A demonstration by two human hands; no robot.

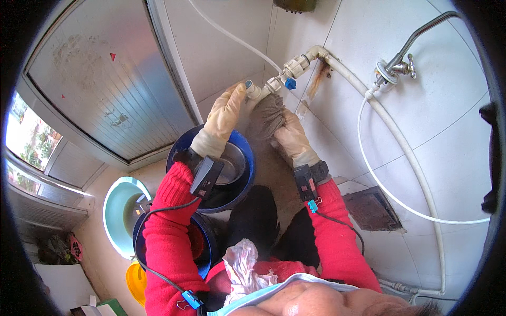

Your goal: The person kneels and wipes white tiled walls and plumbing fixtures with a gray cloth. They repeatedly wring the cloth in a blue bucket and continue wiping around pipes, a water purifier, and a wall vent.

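My left hand point(223, 114), in a pale rubber glove, is up at the capped branch of a white plastic pipe fitting point(255, 91). Its fingertips lie against the fitting's left side; whether they close around it is hidden. In my right hand point(294, 138), gloved the same way, is a bunched grey-brown cloth point(267, 116), up against the underside of the pipe. Farther along the pipe are a blue valve knob point(290, 83) and a ribbed union point(296, 66). A thin white hose point(237, 39) joins near the knob.
Below my left forearm stands a blue barrel point(247, 158) with a metal basin point(233, 164) inside. A light-blue tub point(114, 213) and a yellow container point(135, 280) are at left. A tap point(389, 71) and a curved pipe point(395, 118) line the tiled wall. A crumpled cloth point(241, 264) lies near my lap.
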